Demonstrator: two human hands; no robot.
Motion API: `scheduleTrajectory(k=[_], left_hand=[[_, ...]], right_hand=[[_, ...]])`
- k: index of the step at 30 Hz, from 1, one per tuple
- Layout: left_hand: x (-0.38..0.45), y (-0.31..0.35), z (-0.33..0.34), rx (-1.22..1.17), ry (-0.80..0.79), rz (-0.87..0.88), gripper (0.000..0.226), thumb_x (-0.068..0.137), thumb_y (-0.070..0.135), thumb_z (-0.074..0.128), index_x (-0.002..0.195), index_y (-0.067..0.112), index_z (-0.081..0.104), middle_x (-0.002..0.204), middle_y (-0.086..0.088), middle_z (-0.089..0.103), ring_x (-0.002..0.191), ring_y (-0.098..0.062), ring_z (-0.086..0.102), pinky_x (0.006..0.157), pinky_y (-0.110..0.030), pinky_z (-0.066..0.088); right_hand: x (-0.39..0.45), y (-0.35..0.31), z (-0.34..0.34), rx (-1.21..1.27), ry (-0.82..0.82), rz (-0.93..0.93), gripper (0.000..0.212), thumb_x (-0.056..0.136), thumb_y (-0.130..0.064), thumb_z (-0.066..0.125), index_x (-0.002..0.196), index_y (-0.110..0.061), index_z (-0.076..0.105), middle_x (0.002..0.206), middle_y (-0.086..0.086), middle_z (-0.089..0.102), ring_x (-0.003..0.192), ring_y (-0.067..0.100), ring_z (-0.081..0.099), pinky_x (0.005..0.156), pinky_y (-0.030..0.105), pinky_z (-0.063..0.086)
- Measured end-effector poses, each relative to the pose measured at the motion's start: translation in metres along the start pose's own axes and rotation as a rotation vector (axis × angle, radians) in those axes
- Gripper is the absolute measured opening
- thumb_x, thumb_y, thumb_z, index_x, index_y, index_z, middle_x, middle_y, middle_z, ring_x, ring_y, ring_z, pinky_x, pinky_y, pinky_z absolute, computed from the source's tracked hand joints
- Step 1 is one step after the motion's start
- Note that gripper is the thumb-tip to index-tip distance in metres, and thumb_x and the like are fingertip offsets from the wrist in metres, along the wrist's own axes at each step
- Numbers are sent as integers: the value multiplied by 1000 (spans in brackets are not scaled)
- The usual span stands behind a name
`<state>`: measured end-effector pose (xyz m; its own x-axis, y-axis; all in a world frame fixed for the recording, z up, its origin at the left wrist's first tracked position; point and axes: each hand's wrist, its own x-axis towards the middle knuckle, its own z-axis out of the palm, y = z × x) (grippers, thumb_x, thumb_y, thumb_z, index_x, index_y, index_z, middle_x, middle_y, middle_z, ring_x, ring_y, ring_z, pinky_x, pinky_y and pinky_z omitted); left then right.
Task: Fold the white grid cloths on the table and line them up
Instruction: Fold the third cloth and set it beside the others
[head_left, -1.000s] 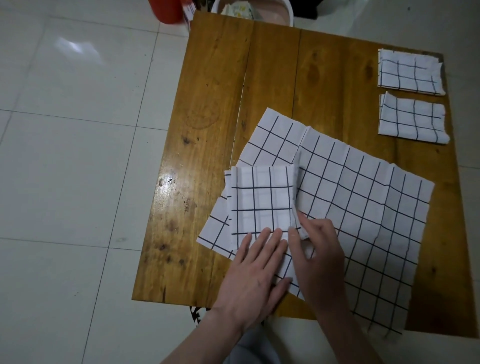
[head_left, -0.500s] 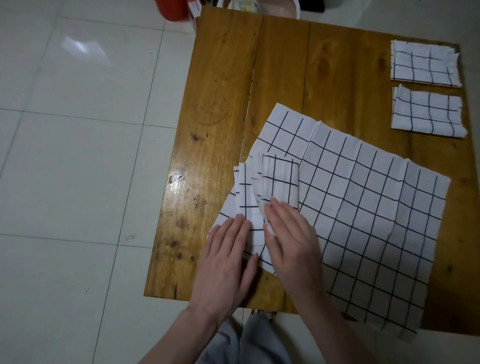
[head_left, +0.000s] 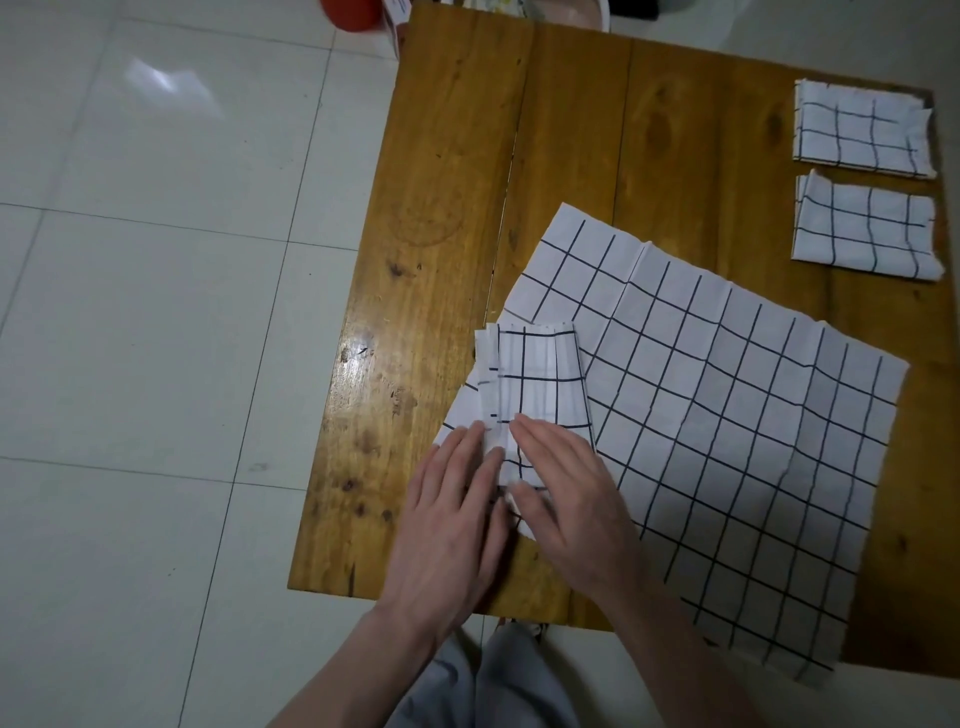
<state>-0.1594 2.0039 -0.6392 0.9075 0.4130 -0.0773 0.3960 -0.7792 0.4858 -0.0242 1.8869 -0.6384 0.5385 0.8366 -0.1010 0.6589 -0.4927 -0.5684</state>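
Head view: the small cloth, half a second ago mid-fold, now lies folded at the table's seven o'clock (atop the spread cloth), pressed by flat left hand and right hand, ready for lining up.

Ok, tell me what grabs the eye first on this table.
The big unfolded grid cloth spreads askew over the near right of the wooden table, one corner hanging off the edge. On its left part, the left hand and right hand press flat on a narrow folded cloth. Two finished folded cloths sit lined up at the far right.
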Motion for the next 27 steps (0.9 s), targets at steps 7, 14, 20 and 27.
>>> scheduleTrajectory(k=[7, 14, 20, 27], left_hand=[[-2, 4, -1, 63, -13, 156, 54, 107, 29, 45, 158, 11, 42, 168, -7, 33, 159, -20, 23, 128, -44, 23], [-5, 0, 4, 174, -81, 224, 46, 111, 33, 42, 150, 12, 54, 161, -6, 46, 154, -22, 35, 126, -46, 27], [-6, -3, 4, 238, -113, 222, 53, 111, 37, 39, 158, 15, 42, 166, -8, 38, 157, -25, 29, 124, -52, 30], [-5, -11, -1, 297, -104, 156, 56, 111, 42, 37, 160, 16, 41, 171, -11, 25, 160, -26, 17, 126, -54, 22]], right_hand=[[11, 2, -13, 98, -20, -12, 60, 111, -48, 25, 149, -11, 53, 150, -1, 56, 143, 11, 43, 115, 40, 43], [28, 26, -37, -50, 118, -112, 41, 109, -23, 40, 140, -8, 62, 143, 5, 63, 139, 16, 52, 115, 39, 42], [37, 60, -43, -300, 11, -238, 40, 99, -10, 51, 137, -10, 64, 150, 6, 57, 146, 22, 46, 119, 52, 37], [27, 56, -43, -357, 14, -173, 40, 103, -22, 60, 141, -10, 60, 146, 12, 57, 131, 29, 56, 108, 48, 47]])
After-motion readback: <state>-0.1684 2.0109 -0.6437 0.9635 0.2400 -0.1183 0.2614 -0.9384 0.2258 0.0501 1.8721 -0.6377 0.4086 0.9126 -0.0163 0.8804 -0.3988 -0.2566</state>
